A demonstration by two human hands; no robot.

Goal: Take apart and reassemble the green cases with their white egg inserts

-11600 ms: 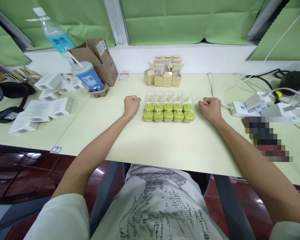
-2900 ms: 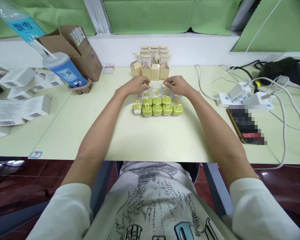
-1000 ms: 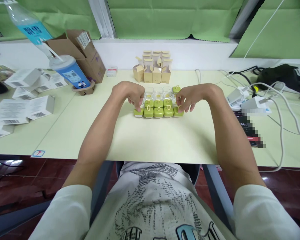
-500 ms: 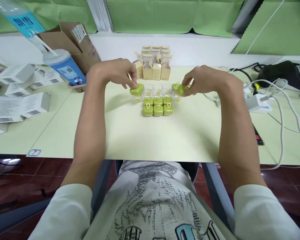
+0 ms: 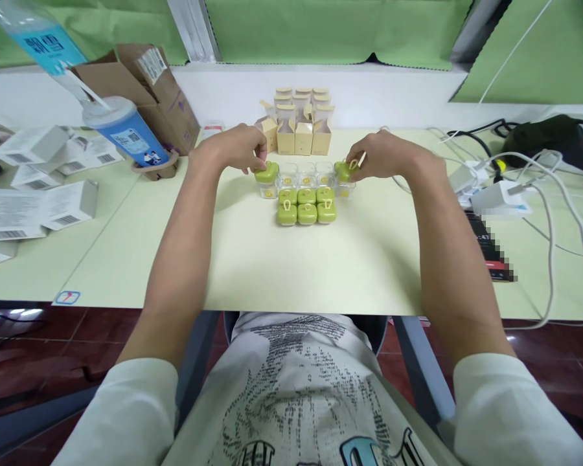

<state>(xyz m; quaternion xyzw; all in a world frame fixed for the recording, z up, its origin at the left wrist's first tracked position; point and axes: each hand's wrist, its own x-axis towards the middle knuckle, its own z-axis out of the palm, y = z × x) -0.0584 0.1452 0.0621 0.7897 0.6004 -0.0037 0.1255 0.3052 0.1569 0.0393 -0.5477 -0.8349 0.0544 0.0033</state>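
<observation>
Two rows of rounded green cases (image 5: 307, 213) with pale loops stand on the table. Behind them is a row of small clear boxes (image 5: 306, 175) with yellow marks. At the row's left end, my left hand (image 5: 236, 149) pinches a green case (image 5: 267, 173) that rests over a clear box (image 5: 269, 192). Over the right end, my right hand (image 5: 383, 155) has its fingertips closed on another green case (image 5: 342, 171) with a pale loop, just above a clear box (image 5: 346, 189). Its fingers partly cover that case.
Open cream cartons (image 5: 304, 133) stand against the wall. To the left are a blue-labelled container (image 5: 129, 133), a brown cardboard box (image 5: 175, 116) and several white boxes (image 5: 68, 204). White cables (image 5: 548, 259), a white adapter (image 5: 498, 199) and a phone (image 5: 490, 252) lie at right.
My right hand has moved left, bringing its green case over the clear boxes' right end. My left hand has shifted slightly right, and its green case sits more level.
</observation>
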